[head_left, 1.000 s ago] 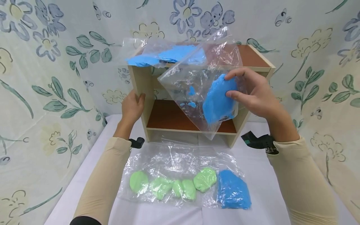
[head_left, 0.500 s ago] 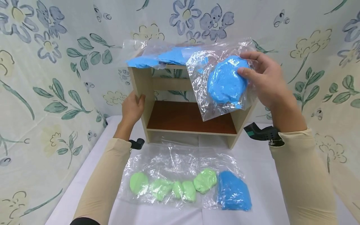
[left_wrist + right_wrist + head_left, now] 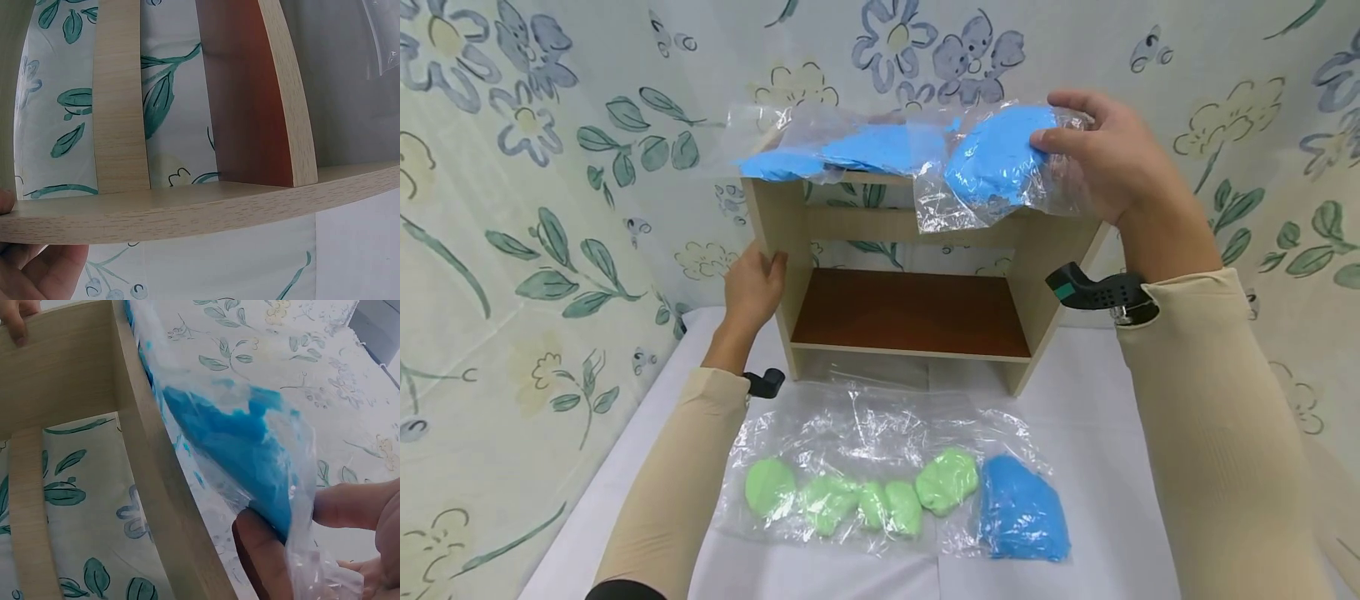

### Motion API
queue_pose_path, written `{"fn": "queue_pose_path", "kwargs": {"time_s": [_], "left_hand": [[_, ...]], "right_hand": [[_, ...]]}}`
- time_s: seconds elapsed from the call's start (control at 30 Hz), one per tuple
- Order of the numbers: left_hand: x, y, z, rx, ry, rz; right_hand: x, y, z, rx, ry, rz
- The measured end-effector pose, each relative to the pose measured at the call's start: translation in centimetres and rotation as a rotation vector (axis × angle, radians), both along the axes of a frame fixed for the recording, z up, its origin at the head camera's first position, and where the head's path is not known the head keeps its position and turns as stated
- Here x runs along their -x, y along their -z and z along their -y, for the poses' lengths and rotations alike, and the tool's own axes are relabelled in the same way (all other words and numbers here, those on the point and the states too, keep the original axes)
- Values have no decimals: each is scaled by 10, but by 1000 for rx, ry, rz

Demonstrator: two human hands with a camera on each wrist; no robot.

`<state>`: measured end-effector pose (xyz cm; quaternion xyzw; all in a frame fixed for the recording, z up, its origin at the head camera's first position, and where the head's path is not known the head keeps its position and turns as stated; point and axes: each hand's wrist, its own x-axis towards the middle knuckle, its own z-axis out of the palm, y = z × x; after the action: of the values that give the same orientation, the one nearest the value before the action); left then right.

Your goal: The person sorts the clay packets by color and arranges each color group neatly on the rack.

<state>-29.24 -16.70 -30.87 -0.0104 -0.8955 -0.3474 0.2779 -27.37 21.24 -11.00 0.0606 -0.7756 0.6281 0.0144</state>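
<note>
My right hand (image 3: pixel 1112 154) pinches a clear plastic bag with a flat lump of blue clay (image 3: pixel 996 158) in it, thumb on the near face. In the head view the bag overlaps the right part of the shelf's top; in the right wrist view the bagged blue clay (image 3: pixel 231 440) slants beside the top board's edge. My left hand (image 3: pixel 754 287) grips the left side panel of the small wooden shelf (image 3: pixel 910 312), its thumb on one face and fingers behind, as the left wrist view shows. More bagged blue clay (image 3: pixel 865 150) lies on the top board's left and middle.
On the white table (image 3: pixel 1120 500) in front of the shelf lies a clear bag with several green clay lumps (image 3: pixel 947 481). To its right sits a bag of blue clay (image 3: pixel 1022 508). Floral cloth (image 3: pixel 1225 50) hangs behind and along both sides.
My right hand has lifted the bagged blue clay up and back, from in front of the shelf opening to its top edge, tilting it flatter. My left hand has stayed put.
</note>
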Motion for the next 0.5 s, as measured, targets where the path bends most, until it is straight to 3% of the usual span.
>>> {"fn": "queue_pose_path", "kwargs": {"time_s": [0.33, 0.4, 0.5], "left_hand": [[1, 0, 0, -2, -3, -2], [1, 1, 1, -4, -4, -1], [1, 1, 1, -11, -9, -6]], "right_hand": [[23, -3, 15, -132, 132, 41], [25, -3, 20, -206, 178, 26], [22, -1, 27, -435, 265, -49]]}}
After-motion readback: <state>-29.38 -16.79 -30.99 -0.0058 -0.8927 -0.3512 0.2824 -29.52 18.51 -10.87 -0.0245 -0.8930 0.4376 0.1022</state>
